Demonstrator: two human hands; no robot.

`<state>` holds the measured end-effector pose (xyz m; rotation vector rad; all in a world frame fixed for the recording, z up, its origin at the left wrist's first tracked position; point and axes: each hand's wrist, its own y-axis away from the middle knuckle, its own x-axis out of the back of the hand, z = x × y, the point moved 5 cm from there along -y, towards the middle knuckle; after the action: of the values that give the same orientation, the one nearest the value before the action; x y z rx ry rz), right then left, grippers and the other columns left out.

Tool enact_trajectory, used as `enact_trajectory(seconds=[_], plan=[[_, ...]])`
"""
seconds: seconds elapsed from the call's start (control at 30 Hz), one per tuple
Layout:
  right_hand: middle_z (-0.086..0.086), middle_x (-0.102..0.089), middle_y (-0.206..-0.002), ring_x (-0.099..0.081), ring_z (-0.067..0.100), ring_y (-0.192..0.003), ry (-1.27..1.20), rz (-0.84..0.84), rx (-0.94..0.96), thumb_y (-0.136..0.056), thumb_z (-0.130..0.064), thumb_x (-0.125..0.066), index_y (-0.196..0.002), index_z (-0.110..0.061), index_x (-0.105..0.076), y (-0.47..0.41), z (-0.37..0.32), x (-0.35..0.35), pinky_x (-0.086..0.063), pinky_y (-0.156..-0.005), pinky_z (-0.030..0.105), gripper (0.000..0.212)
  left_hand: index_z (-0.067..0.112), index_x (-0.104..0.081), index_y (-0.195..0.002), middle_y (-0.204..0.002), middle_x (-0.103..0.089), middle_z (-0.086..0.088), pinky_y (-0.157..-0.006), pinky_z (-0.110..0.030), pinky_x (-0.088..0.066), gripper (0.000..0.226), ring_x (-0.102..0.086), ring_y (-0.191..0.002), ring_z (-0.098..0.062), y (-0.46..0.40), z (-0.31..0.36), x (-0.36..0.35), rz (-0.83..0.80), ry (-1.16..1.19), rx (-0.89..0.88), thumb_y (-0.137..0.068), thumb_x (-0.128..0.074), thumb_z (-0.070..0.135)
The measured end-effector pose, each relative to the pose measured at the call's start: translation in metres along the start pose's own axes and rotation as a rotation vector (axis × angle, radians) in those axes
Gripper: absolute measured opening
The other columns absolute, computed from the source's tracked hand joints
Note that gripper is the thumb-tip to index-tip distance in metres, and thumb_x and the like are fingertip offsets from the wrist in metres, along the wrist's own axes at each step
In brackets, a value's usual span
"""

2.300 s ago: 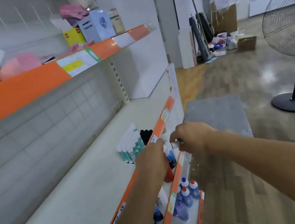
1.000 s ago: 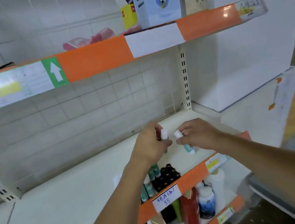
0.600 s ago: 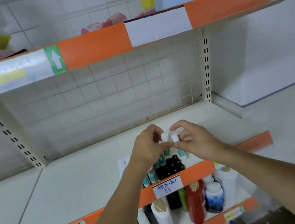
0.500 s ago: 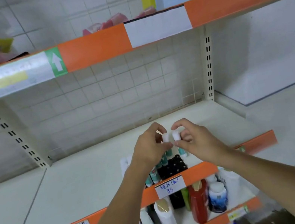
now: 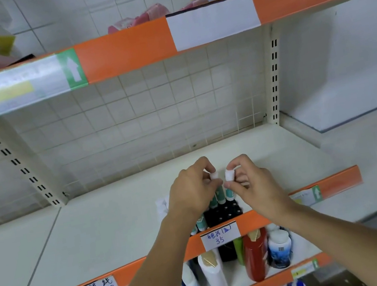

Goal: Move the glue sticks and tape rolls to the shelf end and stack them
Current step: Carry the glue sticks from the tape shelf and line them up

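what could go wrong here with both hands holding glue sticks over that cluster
Each hand, left hand and right hand, pinches a glue stick by its white cap, so a cap might pull off and the stick drop. Lowering them could knock over the standing glue sticks beside the black items, close to the shelf's front edge.

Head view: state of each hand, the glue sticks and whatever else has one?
left hand: grips a glue stick by its white cap end
right hand: pinches another glue stick, cap up
left glue stick: upright, held above the shelf
right glue stick: upright, held beside the first, caps apart
remaining glue sticks: standing at the shelf's front edge
black pack: resting on the middle shelf
red bottle: upright, capped, lower shelf
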<state>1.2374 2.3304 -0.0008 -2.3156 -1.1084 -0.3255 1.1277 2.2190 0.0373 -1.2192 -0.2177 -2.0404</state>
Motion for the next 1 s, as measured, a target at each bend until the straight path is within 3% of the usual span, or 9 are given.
enact_trajectory(seconds=[0.23, 0.4, 0.5, 0.67, 1.0], plan=[[-0.004, -0.071, -0.098, -0.069, 0.005, -0.094, 0.046, -0.004, 0.05, -0.092, -0.019, -0.07, -0.107, -0.022, -0.051, 0.001, 0.0, -0.003, -0.059, -0.084, 0.031, 0.024, 0.028, -0.061, -0.098, -0.086, -0.069, 0.01, -0.065, -0.026, -0.042, 0.014, -0.061, -0.083, -0.01, 0.004, 0.008, 0.005, 0.051, -0.158, -0.117, -0.088, -0.064, 0.038], [-0.007, -0.069, -0.097, -0.068, 0.001, -0.094, 0.055, 0.016, 0.057, -0.091, -0.016, -0.07, -0.108, -0.021, -0.051, 0.004, 0.0, -0.004, -0.058, -0.083, 0.027, 0.026, 0.026, -0.062, -0.097, -0.091, -0.069, 0.009, -0.063, -0.025, -0.038, 0.014, -0.056, -0.078, -0.01, 0.006, 0.007, 0.006, 0.034, -0.169, -0.149, -0.088, -0.065, 0.036], [-0.015, -0.067, -0.094, -0.066, -0.003, -0.094, 0.065, 0.0, 0.053, -0.092, -0.013, -0.069, -0.107, -0.025, -0.05, 0.007, 0.0, -0.007, -0.058, -0.084, 0.024, 0.027, 0.024, -0.062, -0.096, -0.089, -0.068, 0.008, -0.062, -0.025, -0.038, 0.013, -0.052, -0.073, -0.011, 0.006, 0.007, 0.003, 0.009, -0.129, -0.138, -0.088, -0.066, 0.032], [-0.003, -0.071, -0.099, -0.069, 0.004, -0.094, 0.067, 0.006, 0.066, -0.094, -0.01, -0.066, -0.113, -0.018, -0.052, 0.009, 0.003, -0.014, -0.059, -0.085, 0.03, 0.025, 0.025, -0.064, -0.095, -0.091, -0.068, 0.009, -0.067, -0.026, -0.044, 0.012, -0.054, -0.078, -0.009, 0.007, 0.005, 0.002, 0.004, -0.051, -0.079, -0.087, -0.069, 0.033], [-0.002, -0.07, -0.096, -0.069, 0.005, -0.091, 0.117, -0.004, 0.06, -0.093, -0.005, -0.066, -0.114, -0.014, -0.052, 0.005, 0.001, -0.013, -0.057, -0.082, 0.026, 0.027, 0.029, -0.062, -0.091, -0.093, -0.066, 0.01, -0.063, -0.026, -0.039, 0.007, -0.061, -0.088, -0.012, 0.007, 0.007, 0.003, -0.003, -0.054, -0.006, -0.088, -0.067, 0.033]])
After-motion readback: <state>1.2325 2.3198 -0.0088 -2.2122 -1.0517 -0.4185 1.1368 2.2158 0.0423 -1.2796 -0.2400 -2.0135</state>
